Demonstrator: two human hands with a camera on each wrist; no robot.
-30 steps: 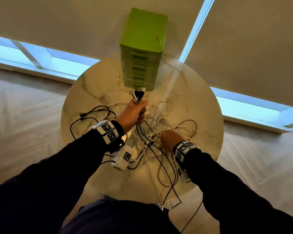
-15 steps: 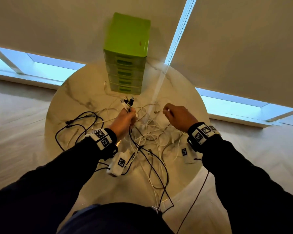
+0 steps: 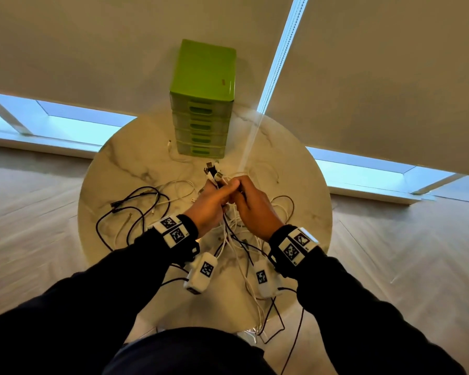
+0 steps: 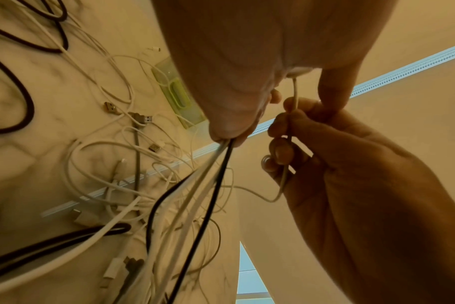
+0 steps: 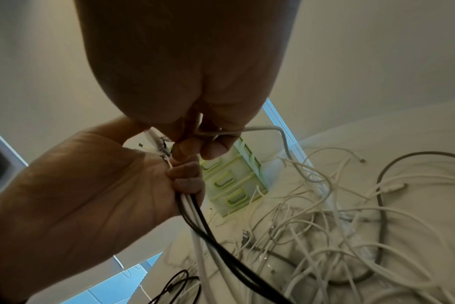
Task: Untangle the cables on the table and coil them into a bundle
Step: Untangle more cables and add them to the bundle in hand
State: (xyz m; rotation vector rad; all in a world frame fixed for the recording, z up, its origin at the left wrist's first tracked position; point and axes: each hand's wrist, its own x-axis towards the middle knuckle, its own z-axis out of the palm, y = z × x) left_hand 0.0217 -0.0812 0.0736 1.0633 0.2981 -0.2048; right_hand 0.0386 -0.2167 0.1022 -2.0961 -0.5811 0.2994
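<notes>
A tangle of white cables (image 3: 280, 209) and black cables (image 3: 136, 204) lies on a round marble table (image 3: 119, 169). Above the table's middle, my left hand (image 3: 220, 192) grips a bundle of cables (image 4: 216, 164) in its fist, and their plug ends (image 3: 213, 171) stick up past the fingers. My right hand (image 3: 238, 190) presses against the left. It pinches a thin white cable (image 4: 288, 144) beside the bundle, and that cable (image 5: 262, 129) trails off to the table. The bundle (image 5: 192, 207) hangs down from the left fist.
A green drawer unit (image 3: 204, 104) stands at the table's far edge, just beyond my hands. Loose USB plugs (image 4: 140, 118) lie among the cables. Several cables hang over the near table edge (image 3: 266, 328). Blinds and low windows lie behind.
My right hand rose from the tangle on the right and came left to meet the left hand, bringing a white cable. The left hand kept hold of its bundle.
</notes>
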